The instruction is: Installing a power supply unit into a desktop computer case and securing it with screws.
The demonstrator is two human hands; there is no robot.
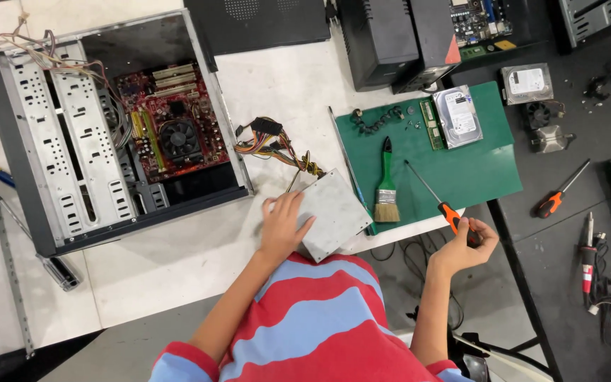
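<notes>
My left hand (282, 226) rests flat on a grey metal power supply box (334, 212) that lies on the white table near its front edge. A bundle of coloured wires (277, 145) runs from the box toward the open computer case (107, 127). My right hand (464, 244) grips the orange-and-black handle of a long screwdriver (433, 197), whose shaft points up-left over the green mat (475, 170). A green-handled brush (387, 187) lies on the mat between my two hands.
The open case shows a red motherboard (175, 120) with a fan. On the mat lie a hard drive (459, 117), a memory stick (431, 124) and small screws. On the dark table to the right are another screwdriver (560, 192), a second drive (527, 83) and small parts.
</notes>
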